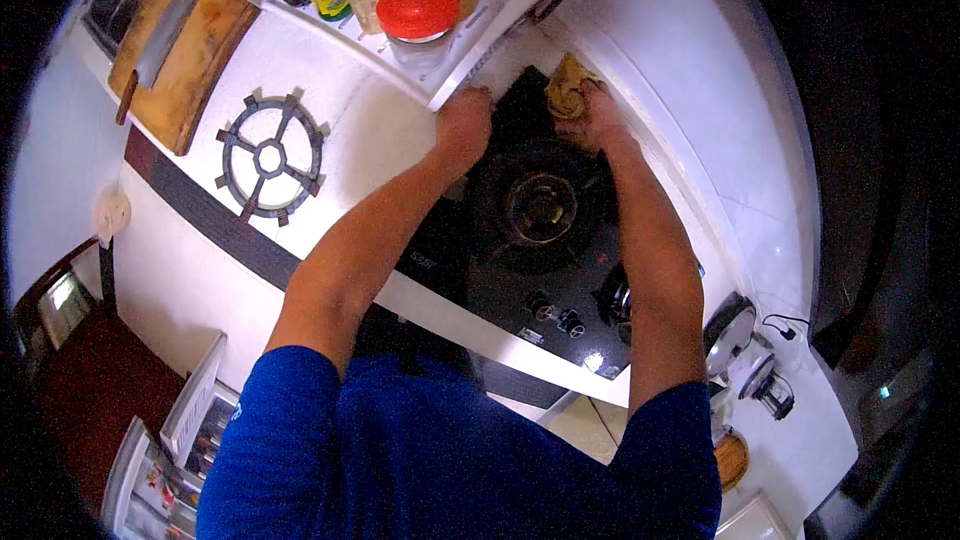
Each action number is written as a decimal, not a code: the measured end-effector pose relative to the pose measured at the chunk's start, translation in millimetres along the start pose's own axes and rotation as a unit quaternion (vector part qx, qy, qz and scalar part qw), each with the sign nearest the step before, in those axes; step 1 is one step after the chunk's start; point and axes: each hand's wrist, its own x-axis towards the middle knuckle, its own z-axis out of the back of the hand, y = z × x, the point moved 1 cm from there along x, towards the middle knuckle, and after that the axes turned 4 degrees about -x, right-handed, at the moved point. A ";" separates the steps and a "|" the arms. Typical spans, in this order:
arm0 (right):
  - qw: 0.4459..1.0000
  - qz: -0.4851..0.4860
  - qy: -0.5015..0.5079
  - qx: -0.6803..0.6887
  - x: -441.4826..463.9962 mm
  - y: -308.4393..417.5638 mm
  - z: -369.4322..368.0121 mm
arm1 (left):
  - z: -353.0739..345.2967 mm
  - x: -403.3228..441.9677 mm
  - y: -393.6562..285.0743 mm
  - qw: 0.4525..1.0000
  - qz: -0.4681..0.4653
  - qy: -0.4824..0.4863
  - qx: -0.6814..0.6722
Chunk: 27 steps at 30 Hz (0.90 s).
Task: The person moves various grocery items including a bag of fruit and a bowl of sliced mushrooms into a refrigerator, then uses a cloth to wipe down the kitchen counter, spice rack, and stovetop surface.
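My right hand (602, 117) is closed on a crumpled yellow-brown cloth (568, 90), behind the burner at the wall side of the black gas stove (500, 270). My left hand (465, 122) is curled beside the stove's back left part, just below the corner of the white rack. Its fingertips are hidden, so what it grips does not show. Between my forearms lies the round burner (541, 208), bare of its pan support. That dark ring-shaped pan support (270, 156) lies on the white counter to the left.
A wooden cutting board (200, 80) with a cleaver (165, 40) lies far left. Over the counter, the white rack (375, 65) holds bottles and a red-lidded jar (418, 12). Stove knobs (555, 313) face me. A glass-and-metal item (770, 390) stands at right.
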 end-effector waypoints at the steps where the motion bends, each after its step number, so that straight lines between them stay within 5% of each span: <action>1: 0.999 -0.016 0.013 -0.043 1.4 5.9 2.8 | 10.6 -13.1 -0.2 0.999 -0.002 -0.027 -0.040; 2: 0.958 -0.066 0.009 0.278 11.2 -19.2 -29.0 | 13.2 -30.1 8.7 0.994 -0.077 -0.053 -0.049; 4: 0.950 -0.050 0.016 0.308 18.6 -11.3 -27.1 | 47.3 -66.3 22.5 0.988 -0.085 -0.033 -0.129; 5: 0.999 0.024 0.000 0.024 -2.6 27.2 5.2 | 80.2 -87.8 19.8 0.980 -0.007 0.002 -0.198; 6: 0.995 0.088 -0.029 0.024 -2.5 45.8 15.5 | 99.9 -115.3 26.0 0.942 0.073 0.040 -0.324; 7: 0.965 0.043 0.024 0.258 0.0 39.7 11.3 | 118.5 -140.9 37.5 0.879 0.134 0.075 -0.452; 8: 0.878 -0.019 0.052 0.476 2.3 32.8 5.6 | 131.4 -173.9 45.1 0.854 0.167 0.075 -0.487; 9: 0.628 -0.190 0.134 0.743 -4.8 28.5 14.8 | 137.4 -197.2 46.4 0.822 0.187 0.083 -0.531; 10: 0.682 -0.170 0.125 0.700 -3.2 27.4 12.7 | 147.4 -221.7 56.2 0.801 0.230 0.059 -0.550; 11: 0.860 -0.081 0.086 0.496 1.8 25.7 10.7 | 159.1 -247.4 69.6 0.774 0.270 0.039 -0.572; 12: 0.968 -0.014 0.042 0.248 0.8 30.5 12.4 | 167.0 -278.0 87.0 0.738 0.272 0.006 -0.618; 13: 0.996 0.019 0.011 0.083 -3.3 41.9 17.1 | 176.6 -314.8 102.6 0.699 0.272 -0.029 -0.661; 18: 0.999 -0.028 -0.029 -0.034 -21.3 63.6 33.2 | 258.5 -439.1 102.4 0.572 0.164 -0.234 -0.769; 22: 0.992 -0.062 -0.090 -0.065 -32.4 67.8 52.2 | 289.1 -486.7 110.6 0.541 0.103 -0.312 -0.774; 27: 0.947 0.055 -0.315 -0.019 -85.7 49.0 75.0 | 309.4 -503.8 149.1 0.498 0.064 -0.335 -0.797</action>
